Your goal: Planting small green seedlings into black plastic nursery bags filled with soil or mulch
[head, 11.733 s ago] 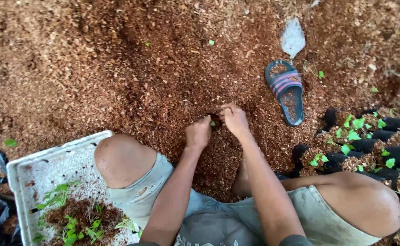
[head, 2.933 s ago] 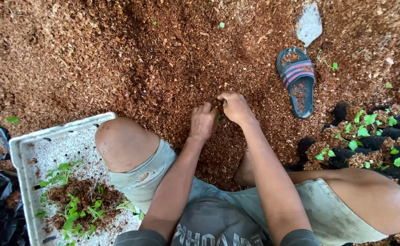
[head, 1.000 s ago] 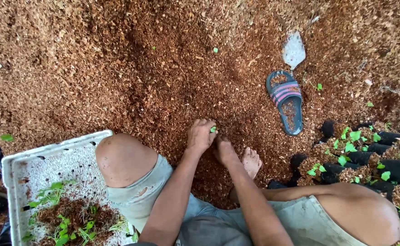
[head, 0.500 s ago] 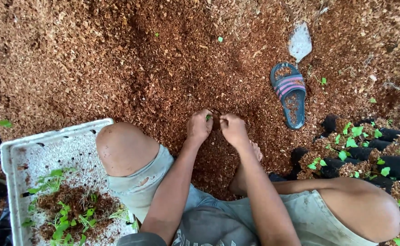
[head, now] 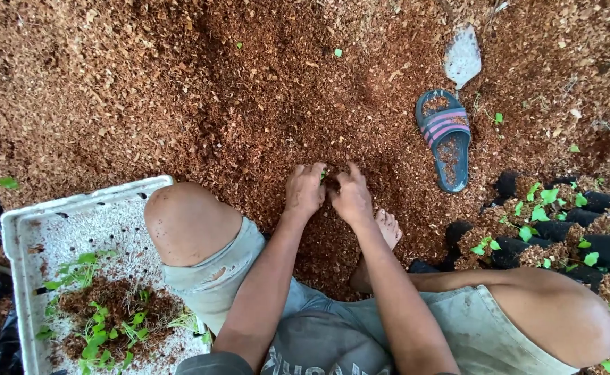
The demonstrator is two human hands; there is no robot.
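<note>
Left hand and right hand pinch a small green seedling in coarse husk.

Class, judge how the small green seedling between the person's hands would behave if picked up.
The seedling is probably floppy and very light: only a tiny leaf shows between the left hand and right hand. Likely fragile, since its stem looks thin.

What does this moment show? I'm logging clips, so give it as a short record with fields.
left hand: pressed to the brown mulch, fingers at a small green seedling
right hand: beside it, fingers at the same seedling
grip: cannot tell
left of knee: white tray of seedlings in soil
right: black grow bags with seedlings
beyond: blue sandal
</note>
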